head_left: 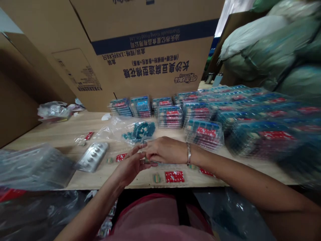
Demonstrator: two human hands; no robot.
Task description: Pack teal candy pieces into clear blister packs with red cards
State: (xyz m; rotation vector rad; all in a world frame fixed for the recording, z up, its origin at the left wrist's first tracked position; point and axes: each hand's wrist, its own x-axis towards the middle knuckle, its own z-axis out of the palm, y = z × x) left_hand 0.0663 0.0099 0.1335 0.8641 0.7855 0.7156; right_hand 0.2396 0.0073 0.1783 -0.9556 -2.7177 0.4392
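My left hand [134, 162] is palm up, its fingers curled in against my right hand [163, 150], which wears a silver bracelet [188, 154]. Both hands are closed around something small, mostly hidden by the fingers and blurred. Just beyond them a clear plastic bag [116, 125] lies open with teal pieces [140, 132] spilling at its mouth. Under and beside the hands are clear trays with red spotted packets. One packet [175, 176] lies nearest me beside a small green-and-tan piece [156, 178]; another red packet [120, 157] shows left of my left hand.
Stacks of filled clear trays [170, 116] run along the back and the right side. A large cardboard box [150, 73] stands behind them. At left are a pile of empty clear trays [37, 165] and a silvery tray [92, 156]. Big sacks [273, 43] rise at right.
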